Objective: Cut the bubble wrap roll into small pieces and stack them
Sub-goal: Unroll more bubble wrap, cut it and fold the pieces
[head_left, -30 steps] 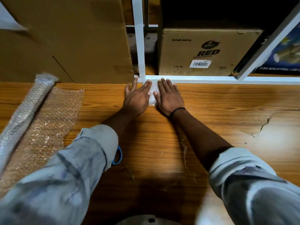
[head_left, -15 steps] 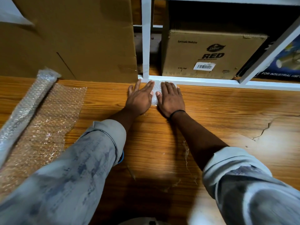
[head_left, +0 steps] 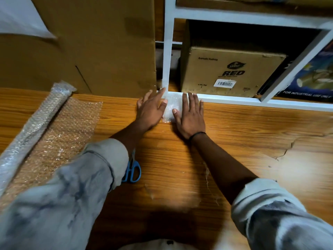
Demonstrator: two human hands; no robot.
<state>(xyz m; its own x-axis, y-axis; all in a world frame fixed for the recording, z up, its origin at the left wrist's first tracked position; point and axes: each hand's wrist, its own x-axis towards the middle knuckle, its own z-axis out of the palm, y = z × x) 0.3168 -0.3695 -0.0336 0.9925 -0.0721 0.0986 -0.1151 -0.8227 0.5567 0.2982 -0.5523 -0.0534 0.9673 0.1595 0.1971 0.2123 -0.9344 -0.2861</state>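
Note:
A small stack of cut bubble wrap pieces (head_left: 171,107) lies on the wooden table (head_left: 234,141) against the white shelf frame. My left hand (head_left: 150,110) lies flat with straight fingers at the stack's left edge. My right hand (head_left: 191,114) lies flat at its right edge, thumb on the wrap. The bubble wrap roll (head_left: 34,127) lies at the far left with a sheet (head_left: 63,134) unrolled beside it. Blue-handled scissors (head_left: 132,171) lie on the table, partly hidden under my left sleeve.
A white shelf frame (head_left: 234,101) borders the table's far edge, with a printed cardboard box (head_left: 230,71) inside it. A large cardboard box (head_left: 90,46) stands behind the roll. The tabletop has a crack (head_left: 286,150) at the right.
My two hands have moved apart, baring more of the bubble wrap stack between them. More of the scissors shows below my left sleeve.

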